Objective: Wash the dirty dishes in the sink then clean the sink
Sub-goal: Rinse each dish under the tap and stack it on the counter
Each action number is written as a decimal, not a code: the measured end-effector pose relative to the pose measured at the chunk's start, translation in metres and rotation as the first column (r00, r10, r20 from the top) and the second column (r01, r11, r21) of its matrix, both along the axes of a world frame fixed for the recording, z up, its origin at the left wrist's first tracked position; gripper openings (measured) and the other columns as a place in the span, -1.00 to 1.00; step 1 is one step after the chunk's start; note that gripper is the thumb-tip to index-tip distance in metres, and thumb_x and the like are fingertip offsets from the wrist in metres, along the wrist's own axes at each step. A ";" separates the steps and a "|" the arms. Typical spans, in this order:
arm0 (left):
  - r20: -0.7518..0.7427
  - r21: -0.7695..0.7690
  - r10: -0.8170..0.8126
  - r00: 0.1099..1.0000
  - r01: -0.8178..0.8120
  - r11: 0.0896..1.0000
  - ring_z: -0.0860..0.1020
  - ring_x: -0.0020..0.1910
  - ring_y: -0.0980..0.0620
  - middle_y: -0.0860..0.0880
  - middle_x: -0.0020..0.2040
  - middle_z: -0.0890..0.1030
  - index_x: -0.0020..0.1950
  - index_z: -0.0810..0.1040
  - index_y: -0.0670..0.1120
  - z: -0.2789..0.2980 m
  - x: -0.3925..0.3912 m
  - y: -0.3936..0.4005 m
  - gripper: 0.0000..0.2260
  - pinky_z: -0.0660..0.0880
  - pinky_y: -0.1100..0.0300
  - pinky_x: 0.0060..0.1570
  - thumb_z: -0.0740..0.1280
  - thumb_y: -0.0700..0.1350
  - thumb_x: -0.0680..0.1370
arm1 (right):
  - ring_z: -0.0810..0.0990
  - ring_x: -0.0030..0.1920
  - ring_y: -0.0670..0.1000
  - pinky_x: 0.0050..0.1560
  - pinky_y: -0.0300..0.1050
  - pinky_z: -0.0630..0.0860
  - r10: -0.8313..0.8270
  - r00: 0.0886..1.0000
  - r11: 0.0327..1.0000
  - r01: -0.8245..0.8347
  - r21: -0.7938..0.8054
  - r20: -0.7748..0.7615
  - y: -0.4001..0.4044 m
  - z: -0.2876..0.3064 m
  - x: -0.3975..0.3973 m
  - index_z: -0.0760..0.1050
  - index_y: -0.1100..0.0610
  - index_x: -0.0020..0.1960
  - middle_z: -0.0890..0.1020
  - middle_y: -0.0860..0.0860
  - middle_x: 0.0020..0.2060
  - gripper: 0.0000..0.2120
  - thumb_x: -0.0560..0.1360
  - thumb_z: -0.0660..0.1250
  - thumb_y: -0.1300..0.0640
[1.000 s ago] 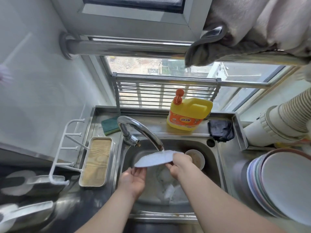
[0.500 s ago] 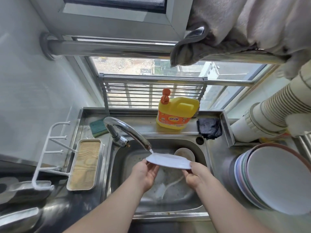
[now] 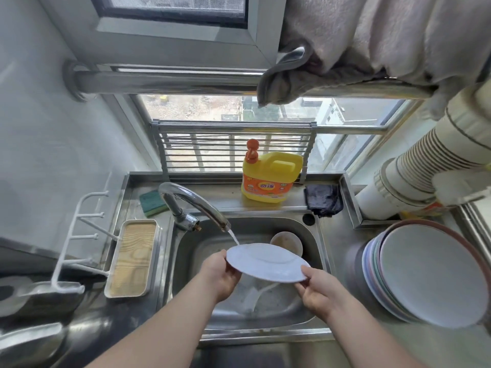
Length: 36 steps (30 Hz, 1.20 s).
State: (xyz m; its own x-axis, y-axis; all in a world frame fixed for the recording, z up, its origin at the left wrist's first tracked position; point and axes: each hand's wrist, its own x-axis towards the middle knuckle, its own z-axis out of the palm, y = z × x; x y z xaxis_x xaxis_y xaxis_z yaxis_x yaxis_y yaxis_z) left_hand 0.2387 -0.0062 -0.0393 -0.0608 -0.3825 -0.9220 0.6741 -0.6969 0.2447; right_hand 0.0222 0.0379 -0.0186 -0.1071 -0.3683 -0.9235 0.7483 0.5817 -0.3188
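white plate (image 3: 267, 261) gripped at opposite rims by left hand (image 3: 221, 272) and right hand (image 3: 317, 290), rinsing under the tap (image 3: 194, 203); next, probably stack it.

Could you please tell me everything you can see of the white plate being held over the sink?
The plate is round, plain white and shallow, smooth like plastic or ceramic. It is held nearly level above the sink, the left hand gripping its left rim, the right hand its right rim. Water from the faucet lands on its far left edge.
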 end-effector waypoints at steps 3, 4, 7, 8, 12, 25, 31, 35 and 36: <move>0.024 0.011 -0.073 0.997 0.073 0.997 0.67 0.06 -0.26 -0.31 0.04 0.73 0.31 0.54 -0.34 -0.001 0.016 0.002 -0.60 0.59 -0.13 -0.11 0.08 -0.04 0.79 | 0.63 0.25 0.26 0.06 0.08 0.68 0.086 0.995 0.996 -0.085 -0.020 0.049 0.009 0.002 0.000 0.44 0.48 0.36 0.65 0.34 0.18 -0.72 0.73 0.18 0.32; 0.030 0.012 -0.104 0.994 0.104 0.995 0.67 0.07 -0.27 -0.32 0.04 0.73 0.31 0.53 -0.33 -0.001 0.022 0.002 -0.59 0.58 -0.15 -0.09 0.08 -0.04 0.79 | 0.64 0.26 0.27 0.15 0.08 0.63 0.114 0.992 0.993 -0.113 -0.025 0.055 0.011 0.002 0.001 0.45 0.47 0.35 0.66 0.35 0.19 -0.72 0.72 0.19 0.31; 0.066 0.002 -0.214 0.975 0.214 0.977 0.73 -0.01 -0.28 -0.30 0.10 0.72 0.29 0.59 -0.30 0.001 0.038 0.005 -0.64 0.65 -0.11 -0.17 0.13 -0.08 0.77 | 0.68 0.19 0.25 -0.03 0.09 0.71 0.191 0.980 0.981 -0.190 -0.033 0.046 0.016 0.000 0.007 0.50 0.42 0.31 0.70 0.32 0.14 -0.75 0.72 0.21 0.29; 0.088 -0.008 -0.249 0.965 0.250 0.968 0.74 -0.03 -0.27 -0.29 0.11 0.73 0.28 0.62 -0.28 0.002 0.042 0.006 -0.68 0.67 -0.09 -0.22 0.17 -0.11 0.75 | 0.70 0.16 0.24 -0.13 0.10 0.73 0.213 0.976 0.977 -0.212 -0.032 0.040 0.017 -0.001 0.009 0.51 0.39 0.30 0.71 0.30 0.11 -0.76 0.73 0.21 0.28; 0.182 -0.026 -0.272 0.945 0.281 0.959 0.75 -0.09 -0.26 -0.28 0.08 0.73 0.24 0.67 -0.25 0.001 0.058 0.012 -0.75 0.69 -0.11 -0.26 0.28 -0.15 0.70 | 0.77 -0.09 0.17 -0.29 0.10 0.73 0.268 0.963 0.963 -0.268 -0.006 0.008 0.013 -0.013 0.024 0.54 0.27 0.26 0.76 0.23 -0.01 -0.79 0.75 0.18 0.22; 0.337 -0.047 -0.160 0.928 0.187 0.981 0.71 -0.01 -0.30 -0.29 0.04 0.73 0.16 0.62 -0.22 -0.005 0.115 0.034 -0.78 0.64 -0.31 0.10 0.23 -0.17 0.65 | 0.72 0.05 0.29 0.22 0.30 0.61 0.476 0.871 0.879 -0.466 0.104 -0.123 -0.040 -0.061 0.104 0.51 0.25 0.31 0.73 0.20 0.06 -0.67 0.63 0.30 0.09; 0.340 0.055 -0.163 0.926 0.154 0.987 0.67 -0.11 -0.25 -0.24 -0.16 0.72 0.01 0.61 -0.24 -0.021 0.118 0.055 -0.81 0.66 -0.15 -0.05 0.22 -0.26 0.54 | 0.63 0.12 0.21 0.29 0.10 0.57 0.503 0.822 0.864 -0.490 0.118 -0.268 -0.055 -0.065 0.109 0.49 0.21 0.38 0.64 0.10 0.20 -0.58 0.69 0.21 -0.06; 0.255 0.051 -0.155 0.954 0.147 0.988 0.66 -0.03 -0.19 -0.15 -0.10 0.77 0.26 0.61 -0.10 -0.024 0.092 0.061 -0.77 0.66 0.01 -0.15 0.29 -0.08 0.67 | 0.51 -0.09 0.12 -0.03 -0.05 0.46 0.429 0.795 0.892 -0.449 0.060 -0.430 -0.057 -0.051 0.104 0.59 0.13 0.10 0.61 0.09 -0.01 -0.71 0.67 0.23 -0.06; 0.215 0.052 -0.145 0.966 0.136 0.989 0.66 0.02 -0.19 -0.15 -0.01 0.76 0.34 0.58 -0.06 -0.025 0.084 0.060 -0.74 0.65 -0.02 -0.08 0.27 0.00 0.70 | 0.47 -0.14 0.09 -0.08 -0.06 0.42 0.419 0.768 0.889 -0.456 0.046 -0.484 -0.058 -0.045 0.100 0.59 0.14 0.02 0.59 0.09 -0.09 -0.71 0.67 0.22 -0.05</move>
